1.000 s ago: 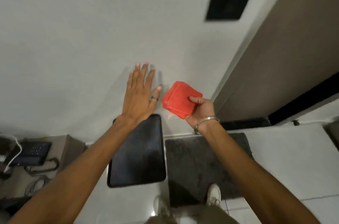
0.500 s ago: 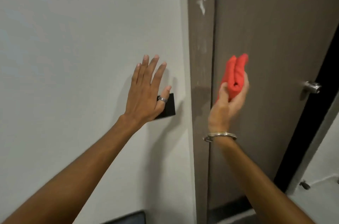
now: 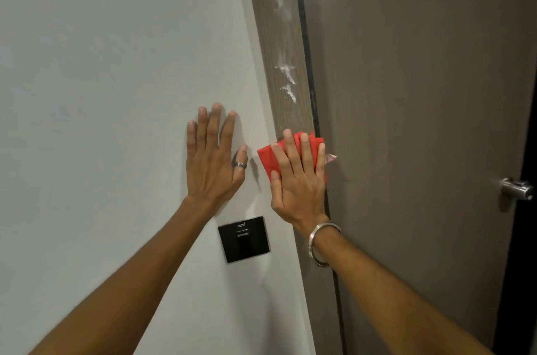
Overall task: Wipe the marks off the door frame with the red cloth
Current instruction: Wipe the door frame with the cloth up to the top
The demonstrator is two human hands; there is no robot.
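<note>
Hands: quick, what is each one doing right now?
Left hand: open, flat on the white wall, holding nothing.
Right hand: open, palm pressing the red cloth against the door frame, below the white marks.

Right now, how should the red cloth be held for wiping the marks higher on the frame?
Probably flat-palmed, from the front. The red cloth lies folded flat on the door frame under the right hand, with the white marks directly above.

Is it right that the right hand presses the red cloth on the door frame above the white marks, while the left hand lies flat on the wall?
Not quite. In the head view the right hand presses the red cloth on the door frame below the white marks; the left hand lies flat on the wall.
</note>
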